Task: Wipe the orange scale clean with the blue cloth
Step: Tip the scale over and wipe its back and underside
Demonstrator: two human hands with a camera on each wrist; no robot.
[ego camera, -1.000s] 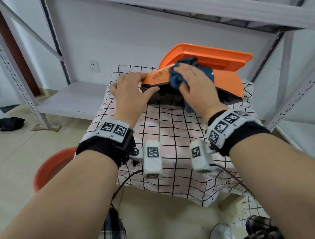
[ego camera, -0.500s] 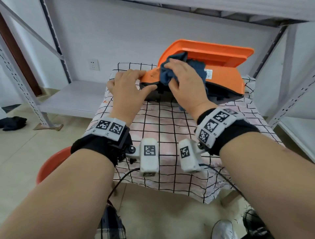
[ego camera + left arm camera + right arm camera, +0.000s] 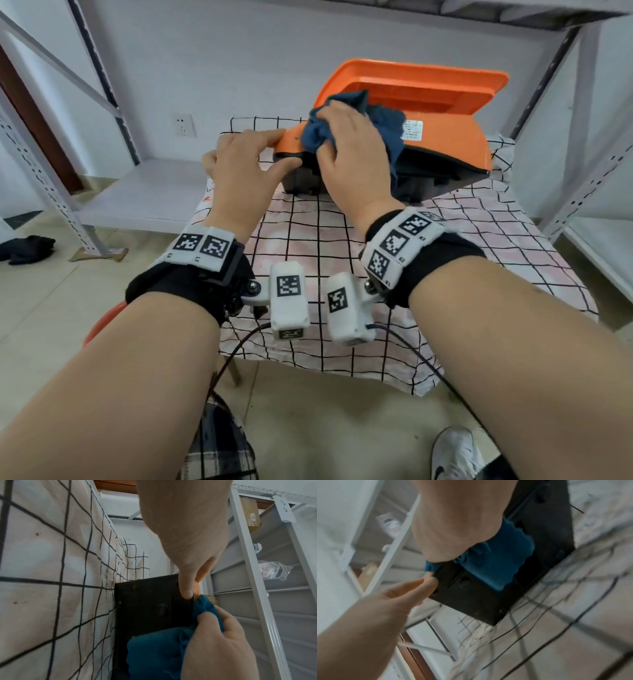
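The orange scale point(image 3: 442, 137) sits tipped up at the far end of the checked worktop point(image 3: 479, 246), its black base showing. The right hand point(image 3: 352, 154) curls its fingers point(image 3: 342, 113) round the bunched blue cloth point(image 3: 318, 133), pressing it onto the scale's near left corner. The left hand point(image 3: 239, 164) pinches that corner, thumb beneath

Bright even light, right wrist view blurred

Scale point(image 3: 452, 144) sticker point(image 3: 412, 130) illegible; wristband point(image 3: 397, 245) perhaps R1, R2.
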